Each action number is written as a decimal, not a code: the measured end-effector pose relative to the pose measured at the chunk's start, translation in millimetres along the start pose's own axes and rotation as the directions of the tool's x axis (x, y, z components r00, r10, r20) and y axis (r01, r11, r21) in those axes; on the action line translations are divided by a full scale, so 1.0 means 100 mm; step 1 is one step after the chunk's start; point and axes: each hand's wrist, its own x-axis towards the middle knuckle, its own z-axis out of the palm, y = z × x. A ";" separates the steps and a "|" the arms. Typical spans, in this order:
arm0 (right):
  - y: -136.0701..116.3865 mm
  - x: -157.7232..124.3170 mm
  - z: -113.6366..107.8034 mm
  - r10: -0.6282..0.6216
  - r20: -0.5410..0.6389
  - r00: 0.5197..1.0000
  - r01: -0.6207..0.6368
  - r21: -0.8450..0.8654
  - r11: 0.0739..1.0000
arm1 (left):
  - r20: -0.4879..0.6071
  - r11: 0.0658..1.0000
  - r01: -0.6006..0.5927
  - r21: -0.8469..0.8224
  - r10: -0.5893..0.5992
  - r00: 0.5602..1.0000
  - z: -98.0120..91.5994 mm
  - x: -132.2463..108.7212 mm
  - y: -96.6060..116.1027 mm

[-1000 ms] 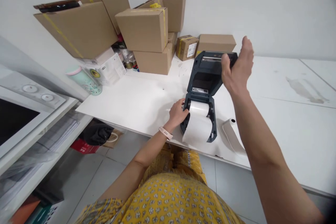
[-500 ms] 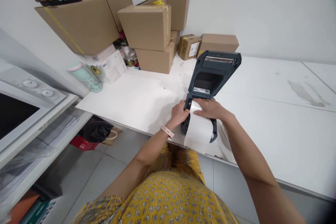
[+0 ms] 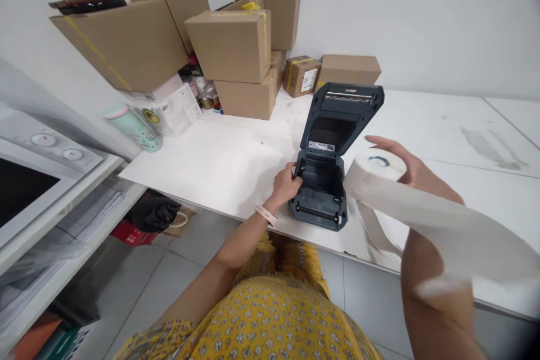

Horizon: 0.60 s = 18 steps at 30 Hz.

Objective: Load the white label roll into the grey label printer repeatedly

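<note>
A dark grey label printer (image 3: 323, 194) stands near the front edge of the white table (image 3: 228, 157), its lid (image 3: 341, 115) tilted up and its paper bay bare. My left hand (image 3: 286, 183) grips the printer's left side. To the right of the printer and above the table, my right hand (image 3: 411, 166) holds a white paper roll (image 3: 373, 171). A long strip unwound from the roll trails toward the lower right over my forearm.
Several cardboard boxes (image 3: 230, 45) are stacked at the table's back left, with a white carton (image 3: 169, 107) and a mint tumbler (image 3: 133, 126) beside them. Another white paper strip (image 3: 371, 230) lies on the table right of the printer. A shelf unit (image 3: 46, 180) stands left.
My right hand dropped from the lid to the paper roll in the bay, then lifted the roll out to the right, trailing paper. My left hand stayed on the printer.
</note>
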 end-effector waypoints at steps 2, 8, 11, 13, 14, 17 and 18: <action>0.07 -0.10 -0.12 0.043 -0.120 0.992 -0.052 -0.079 0.995 | -0.006 1.000 0.012 -0.015 -0.013 1.000 0.01 0.00 0.00; 0.54 0.09 -0.16 0.032 -0.168 0.985 -0.081 -0.288 0.954 | -0.008 0.999 -0.004 -0.035 0.004 1.000 0.02 0.00 -0.01; 0.75 0.24 -0.08 0.078 -0.129 0.989 -0.119 -0.351 0.929 | -0.018 0.999 -0.006 -0.032 0.005 1.000 0.02 0.00 0.00; 0.87 0.32 0.01 0.115 -0.130 0.985 -0.156 -0.372 0.915 | -0.017 1.000 0.000 -0.030 0.000 1.000 0.02 0.00 0.00; 0.92 0.35 0.07 0.128 -0.127 0.984 -0.168 -0.377 0.911 | -0.016 1.000 0.004 -0.029 -0.005 1.000 0.02 0.00 0.00; 1.03 0.39 0.21 0.153 -0.100 0.983 -0.179 -0.368 0.913 | -0.015 1.000 0.010 -0.028 -0.011 1.000 0.02 0.01 0.00; 1.05 0.38 0.23 0.161 -0.101 0.982 -0.187 -0.357 0.915 | -0.015 1.000 0.008 -0.029 -0.009 1.000 0.02 0.01 0.00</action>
